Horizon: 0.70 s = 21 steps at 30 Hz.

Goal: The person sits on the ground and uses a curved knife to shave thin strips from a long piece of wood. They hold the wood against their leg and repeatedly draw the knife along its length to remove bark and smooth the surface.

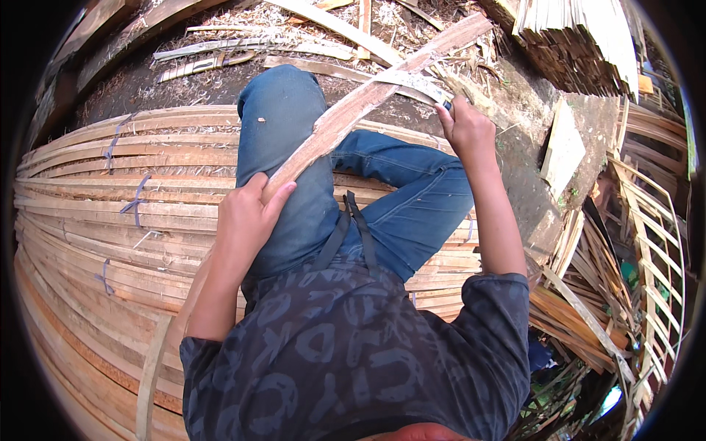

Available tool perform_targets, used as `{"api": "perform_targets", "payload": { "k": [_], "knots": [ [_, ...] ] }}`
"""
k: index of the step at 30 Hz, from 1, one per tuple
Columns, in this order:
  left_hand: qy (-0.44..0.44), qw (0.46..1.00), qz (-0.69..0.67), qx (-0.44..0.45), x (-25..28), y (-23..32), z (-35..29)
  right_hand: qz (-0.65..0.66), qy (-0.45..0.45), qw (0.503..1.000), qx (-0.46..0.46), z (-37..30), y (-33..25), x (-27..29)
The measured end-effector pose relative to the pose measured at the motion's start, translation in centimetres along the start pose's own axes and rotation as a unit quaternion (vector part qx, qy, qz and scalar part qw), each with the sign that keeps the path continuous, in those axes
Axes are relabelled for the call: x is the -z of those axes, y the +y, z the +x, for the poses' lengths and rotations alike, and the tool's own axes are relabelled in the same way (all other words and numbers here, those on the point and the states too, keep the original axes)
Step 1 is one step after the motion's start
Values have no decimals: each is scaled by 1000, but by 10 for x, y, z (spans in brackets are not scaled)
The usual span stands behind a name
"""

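My left hand is closed around the near end of a long, flat wooden slat. The slat slants up to the right across my left thigh, and its edges look rough. In my right hand is the dark handle of a large knife. Its pale blade points left and lies across the slat's upper half; whether the edge bites into the wood cannot be made out. My fingers hide most of the handle.
I sit on bundles of long wooden slats tied with purple cord. Shavings and loose strips litter the ground ahead. A stack of thin boards stands at the far right. More offcuts and a slatted wooden frame lie to my right.
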<state>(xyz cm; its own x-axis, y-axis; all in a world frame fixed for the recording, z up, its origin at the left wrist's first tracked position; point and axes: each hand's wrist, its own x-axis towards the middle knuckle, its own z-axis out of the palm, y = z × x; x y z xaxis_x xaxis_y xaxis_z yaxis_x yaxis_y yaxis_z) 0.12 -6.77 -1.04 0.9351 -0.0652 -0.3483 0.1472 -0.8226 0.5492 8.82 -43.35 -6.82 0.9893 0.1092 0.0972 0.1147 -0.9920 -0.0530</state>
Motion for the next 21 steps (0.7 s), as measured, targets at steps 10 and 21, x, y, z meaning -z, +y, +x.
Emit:
{"api": "perform_targets", "payload": {
  "k": [10,21],
  "knots": [
    [-28,999,33,19,4,3,2,12,-17,997,-73,-9,22,18],
    [-14,999,14,26,2,1,2,66,-28,997,30,-12,-41,26]
  ]
}}
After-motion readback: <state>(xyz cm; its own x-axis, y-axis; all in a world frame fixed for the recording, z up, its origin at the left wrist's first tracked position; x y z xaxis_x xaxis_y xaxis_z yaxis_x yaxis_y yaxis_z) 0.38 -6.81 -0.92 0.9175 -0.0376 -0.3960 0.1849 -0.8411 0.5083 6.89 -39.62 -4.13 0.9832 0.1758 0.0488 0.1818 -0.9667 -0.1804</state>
